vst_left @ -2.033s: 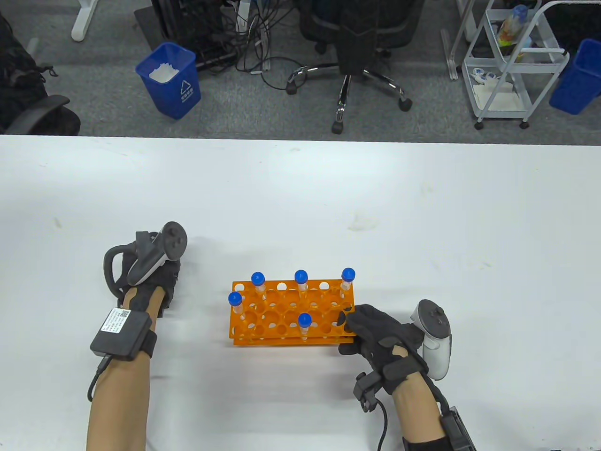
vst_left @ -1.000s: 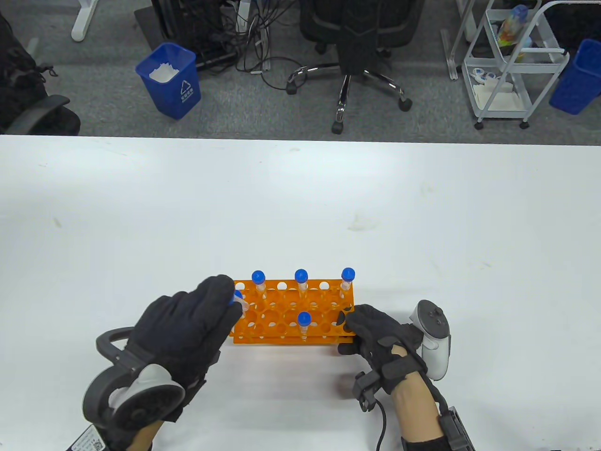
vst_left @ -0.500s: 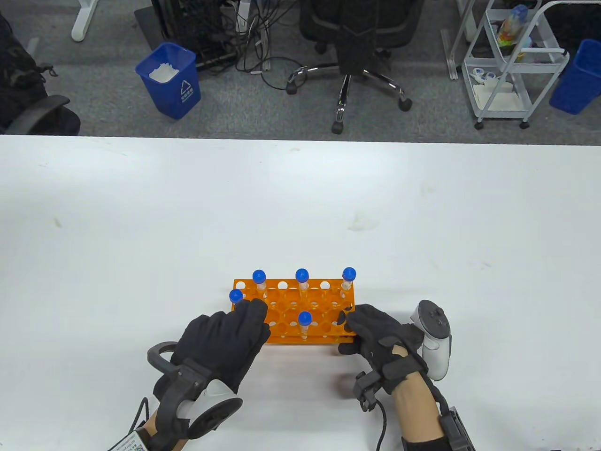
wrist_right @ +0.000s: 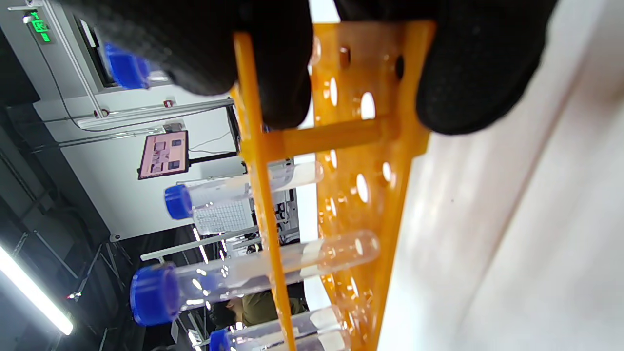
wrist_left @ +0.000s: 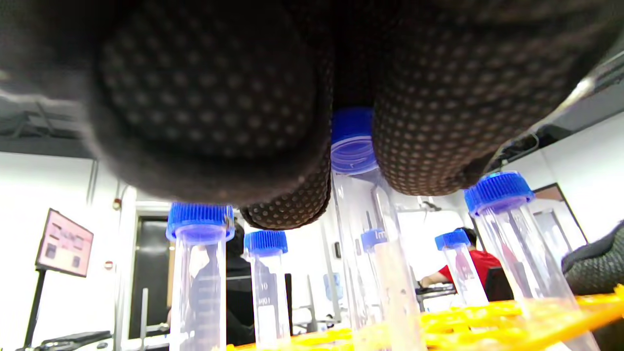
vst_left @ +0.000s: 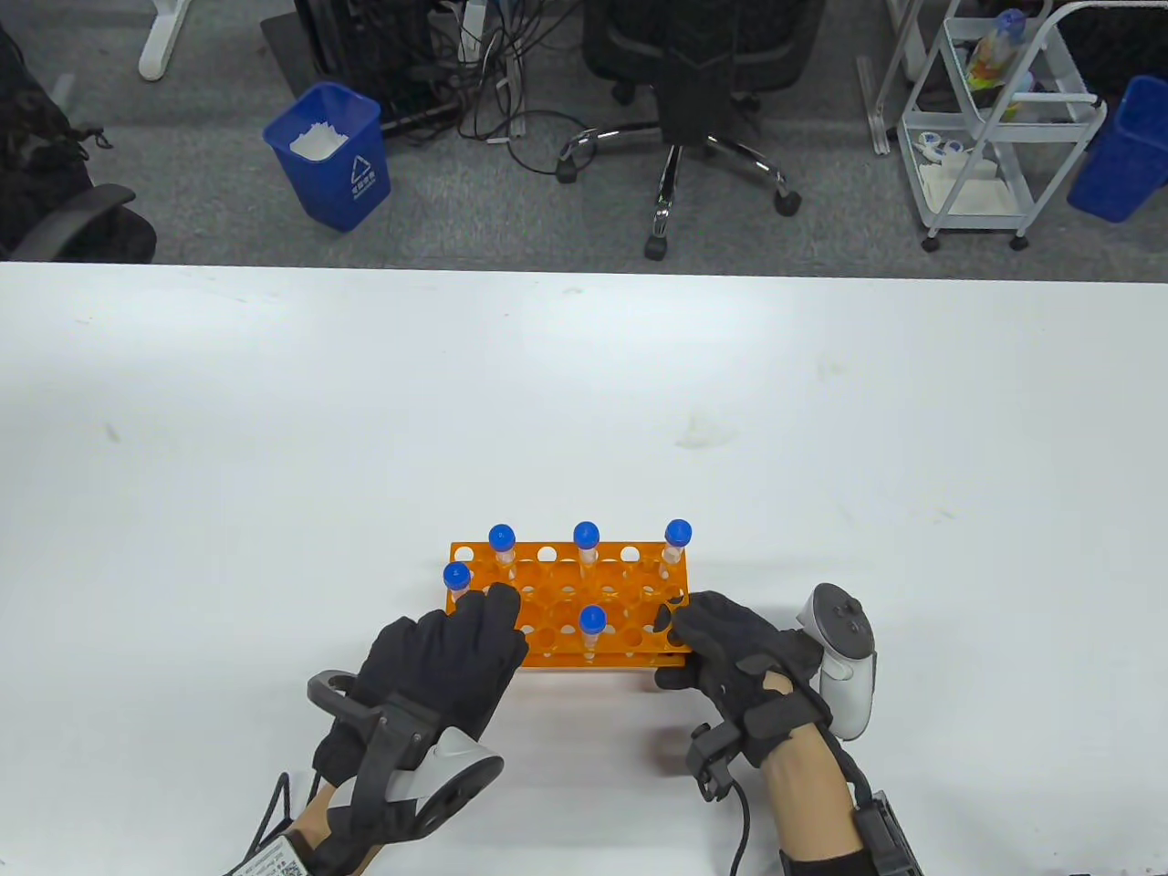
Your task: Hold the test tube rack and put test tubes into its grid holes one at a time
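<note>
An orange test tube rack (vst_left: pixel 620 659) stands near the table's front edge, with several blue-capped test tubes (vst_left: pixel 586 532) upright in it. My right hand (vst_left: pixel 680 639) grips the rack's right end; in the right wrist view my fingers (wrist_right: pixel 468 73) clamp the rack (wrist_right: pixel 399 146). My left hand (vst_left: pixel 493 611) lies over the rack's front left part. In the left wrist view its fingertips (wrist_left: pixel 429 122) pinch the blue cap of a test tube (wrist_left: pixel 352 146), which stands upright with its lower end down in the rack (wrist_left: pixel 487 321). In the table view the hand hides this tube.
The white table (vst_left: pixel 584 383) stretches far behind the rack. Beyond its back edge are a blue bin (vst_left: pixel 328 155), an office chair (vst_left: pixel 693 100) and a white cart (vst_left: pixel 995 119) on the floor.
My left hand came from the table's left side, passed over the rack's left end and settled over its front left part. The right hand and the rack stayed put.
</note>
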The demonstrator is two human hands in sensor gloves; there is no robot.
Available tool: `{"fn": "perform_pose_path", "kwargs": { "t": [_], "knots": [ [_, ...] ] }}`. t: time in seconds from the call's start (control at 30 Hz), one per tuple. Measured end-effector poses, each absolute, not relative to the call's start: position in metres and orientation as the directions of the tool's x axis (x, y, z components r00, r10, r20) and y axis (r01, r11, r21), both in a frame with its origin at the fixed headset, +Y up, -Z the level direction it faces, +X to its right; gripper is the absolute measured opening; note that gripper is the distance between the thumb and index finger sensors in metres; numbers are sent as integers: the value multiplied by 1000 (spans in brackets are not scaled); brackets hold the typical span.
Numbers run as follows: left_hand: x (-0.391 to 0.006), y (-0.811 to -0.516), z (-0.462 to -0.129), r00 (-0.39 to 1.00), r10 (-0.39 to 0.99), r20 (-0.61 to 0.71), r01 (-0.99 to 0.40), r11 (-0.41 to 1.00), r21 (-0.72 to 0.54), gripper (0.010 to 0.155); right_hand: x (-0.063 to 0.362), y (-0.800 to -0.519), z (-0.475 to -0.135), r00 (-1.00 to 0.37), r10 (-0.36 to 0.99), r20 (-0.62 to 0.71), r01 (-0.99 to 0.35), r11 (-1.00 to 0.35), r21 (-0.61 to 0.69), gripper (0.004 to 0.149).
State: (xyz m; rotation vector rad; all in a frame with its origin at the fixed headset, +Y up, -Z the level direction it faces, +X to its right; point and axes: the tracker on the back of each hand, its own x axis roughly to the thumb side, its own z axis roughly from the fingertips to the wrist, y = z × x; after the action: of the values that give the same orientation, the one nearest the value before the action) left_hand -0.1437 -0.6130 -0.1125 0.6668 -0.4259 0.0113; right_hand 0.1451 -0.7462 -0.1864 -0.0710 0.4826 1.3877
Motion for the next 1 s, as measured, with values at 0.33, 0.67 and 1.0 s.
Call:
{"fn": "perform_pose_path", "kwargs": {
  "t": [0.33, 0.67, 1.0],
  "knots": [
    [-137, -617, -111, 912, -217, 349, -49, 785, 617, 53, 145, -746, -186, 125, 918, -376, -945, 226, 238, 42],
    [-137, -614, -109, 908, -236, 345, 4, 831, 556, 60, 146, -747, -187, 105, 920, -378, -949, 206, 239, 42],
    [-158, -590, -101, 916, -186, 357, -41, 839, 542, 64, 145, -748, -188, 96, 917, -388, -952, 199, 233, 42]
  ]
}}
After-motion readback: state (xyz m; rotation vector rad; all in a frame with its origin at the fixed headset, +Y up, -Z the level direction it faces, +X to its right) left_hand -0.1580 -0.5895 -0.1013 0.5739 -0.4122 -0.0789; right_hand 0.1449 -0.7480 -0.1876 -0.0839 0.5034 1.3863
